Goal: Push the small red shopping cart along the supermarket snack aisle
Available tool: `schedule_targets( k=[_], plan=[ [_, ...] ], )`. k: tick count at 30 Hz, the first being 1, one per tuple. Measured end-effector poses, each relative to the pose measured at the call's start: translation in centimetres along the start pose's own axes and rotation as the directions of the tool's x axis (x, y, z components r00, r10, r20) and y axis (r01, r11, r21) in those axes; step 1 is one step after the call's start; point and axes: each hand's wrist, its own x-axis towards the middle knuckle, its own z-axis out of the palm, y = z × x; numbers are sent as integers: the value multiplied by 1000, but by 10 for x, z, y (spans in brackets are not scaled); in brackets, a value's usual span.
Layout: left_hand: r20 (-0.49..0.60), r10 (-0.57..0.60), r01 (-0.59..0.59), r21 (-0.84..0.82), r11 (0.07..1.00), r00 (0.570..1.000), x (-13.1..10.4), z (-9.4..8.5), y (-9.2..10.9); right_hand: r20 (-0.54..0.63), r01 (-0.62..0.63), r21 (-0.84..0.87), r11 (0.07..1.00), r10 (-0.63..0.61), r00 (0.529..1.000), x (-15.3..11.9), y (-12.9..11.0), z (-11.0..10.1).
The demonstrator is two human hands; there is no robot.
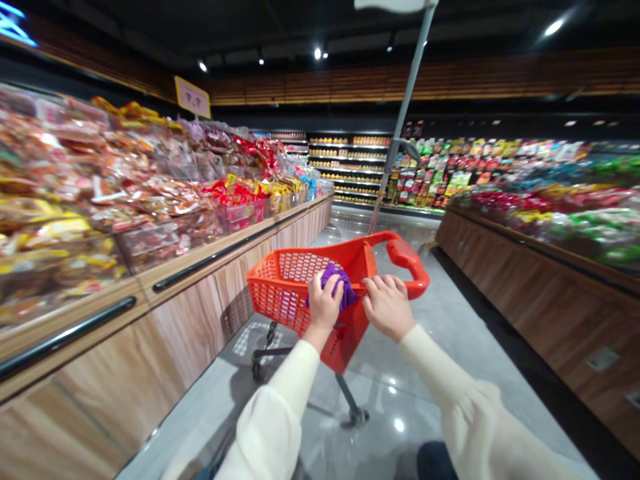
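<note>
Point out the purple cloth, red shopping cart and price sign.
Purple cloth (348, 293), head view: exposed right-side folds.
Red shopping cart (350, 335), head view: solid near panel.
Price sign (193, 98), head view: middle of its face.

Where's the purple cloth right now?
The cloth is just below centre in the head view, in the left hand at the red basket's near rim, left of the right hand.

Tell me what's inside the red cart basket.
A perforated far wall shows inside the red cart basket. Purple cloth is bunched at its near rim under the left grip; how far in it reaches is unclear. The near side hides most of its bottom.
</note>
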Motion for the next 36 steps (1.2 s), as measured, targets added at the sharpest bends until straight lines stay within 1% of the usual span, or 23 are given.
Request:
schedule_targets(
  k=[2, 4, 5, 7, 9, 11, 14, 16, 18, 21, 23, 25, 26, 28, 30, 32, 34, 35, 36],
  plan=[
    [-101, -2, 7, 43, 999, 995, -6, 0, -18, 2, -6, 4, 1000, 6, 1000, 0, -1, -1],
    [-178, 5, 6, 59, 998, 984, -15, 3, -27, -3, -14, 5, 1000, 14, 1000, 1, -2, -1],
    [-199, 12, -1, 57, 998, 980, -20, 6, -27, -8, -17, 6, 1000, 17, 1000, 1, -3, -1],
    [-206, 42, -35, 37, 999, 978, -32, 13, -19, -16, -25, 6, 1000, 25, 1000, 1, -5, 0],
    [-182, 72, -72, 8, 997, 981, -44, 20, -8, -16, -30, 5, 1000, 30, 999, 1, -6, 0],
    [-131, 76, -79, -14, 997, 989, -55, 25, -3, -9, -28, 6, 1000, 28, 1000, 0, -5, 0],
    [-55, 72, -72, -5, 997, 996, -70, 28, -6, 3, -17, 14, 1000, 17, 1000, 0, 0, 0],
    [-24, 45, -45, 14, 999, 999, -78, 29, -7, 9, -16, 20, 1000, 16, 1000, -1, 3, 0],
    [13, 43, -43, -1, 999, 999, -86, 30, -4, 13, -20, 23, 1000, 19, 1000, -1, 5, -1],
    [78, 147, -144, -47, 988, 986, -91, 30, 1, 31, -10, 38, 999, 8, 999, -2, 9, -3],
    [112, 202, -199, -36, 979, 973, -87, 27, 0, 59, 16, 54, 998, -20, 998, -3, 12, -5],
    [131, 216, -216, -15, 976, 968, -77, 21, -5, 93, 41, 66, 997, -47, 995, -3, 16, -8],
    [128, 225, -225, -16, 974, 966, -71, 18, -7, 106, 47, 69, 997, -54, 993, -3, 18, -10],
    [77, 215, -214, -15, 977, 974, -57, 12, -9, 117, 67, 80, 995, -76, 990, -4, 22, -13],
    [-12, 124, -124, 0, 992, 992, -41, 6, -9, 93, 85, 82, 993, -93, 991, -5, 27, -17],
    [-81, -35, 36, 17, 999, 996, -23, 2, -7, 37, 67, 60, 996, -69, 997, -8, 34, -21],
    [-84, -154, 156, 20, 987, 984, -7, -1, -2, 1, 31, 36, 999, -31, 1000, -11, 40, -22],
    [-66, -179, 181, 15, 983, 982, -1, -1, 3, 2, 22, 32, 999, -22, 1000, -13, 42, -22],
    [-31, -178, 178, 7, 984, 984, 3, -2, 9, 11, 22, 34, 999, -22, 1000, -14, 43, -22]
  ],
)
